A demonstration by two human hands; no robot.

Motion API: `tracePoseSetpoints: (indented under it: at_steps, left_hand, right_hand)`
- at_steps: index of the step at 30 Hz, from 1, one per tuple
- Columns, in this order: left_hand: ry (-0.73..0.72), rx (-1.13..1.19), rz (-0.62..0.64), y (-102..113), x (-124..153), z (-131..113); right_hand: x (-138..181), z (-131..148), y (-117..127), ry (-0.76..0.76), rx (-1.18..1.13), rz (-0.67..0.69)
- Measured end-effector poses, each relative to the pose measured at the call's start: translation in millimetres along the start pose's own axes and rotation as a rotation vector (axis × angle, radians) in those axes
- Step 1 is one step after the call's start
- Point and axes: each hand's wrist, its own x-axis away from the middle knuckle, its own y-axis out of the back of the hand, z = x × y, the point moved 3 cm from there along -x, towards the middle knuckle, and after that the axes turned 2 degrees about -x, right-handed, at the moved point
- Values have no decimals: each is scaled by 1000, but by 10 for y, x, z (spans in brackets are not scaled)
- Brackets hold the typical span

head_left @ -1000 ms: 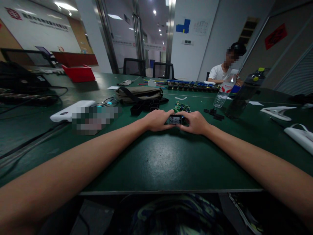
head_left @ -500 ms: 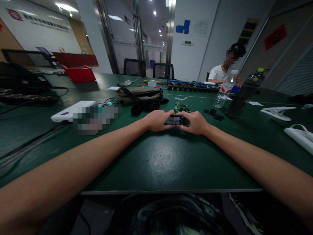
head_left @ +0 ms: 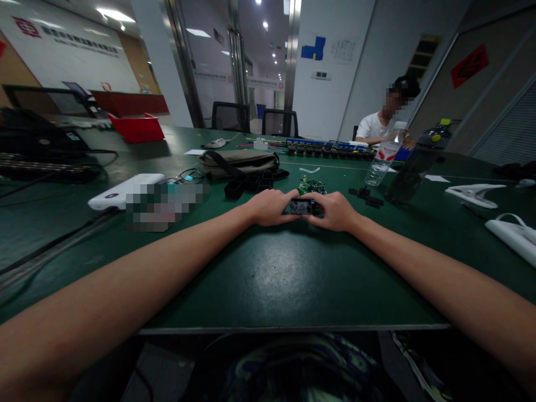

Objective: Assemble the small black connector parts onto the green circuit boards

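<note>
Both my arms stretch out over a dark green table [head_left: 272, 279]. My left hand [head_left: 268, 206] and my right hand [head_left: 333, 211] meet at the table's middle, fingers curled, and grip between them a small black module [head_left: 300, 206] with a pale face. Each hand pinches one end of it. Just behind the hands lies a small green circuit board [head_left: 310, 185]. Black plastic parts [head_left: 251, 183] sit to the left of that board.
A white device [head_left: 121, 191] and cables lie at the left, a khaki bag [head_left: 238, 161] behind. A water bottle [head_left: 383, 161] and a dark bottle [head_left: 416, 162] stand right of centre. White clips [head_left: 475, 194] lie at far right. A person in a white shirt [head_left: 372, 127] sits across.
Nothing has visibly changed apart from a slight shift of the view; both hands stay closed on the small module.
</note>
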Motion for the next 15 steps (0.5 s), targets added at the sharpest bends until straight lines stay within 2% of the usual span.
tracePoseSetpoints:
  at_steps: [15]
  left_hand:
    - [-16, 31, -26, -6, 0, 20]
  right_hand:
    - [4, -2, -7, 3, 24, 3]
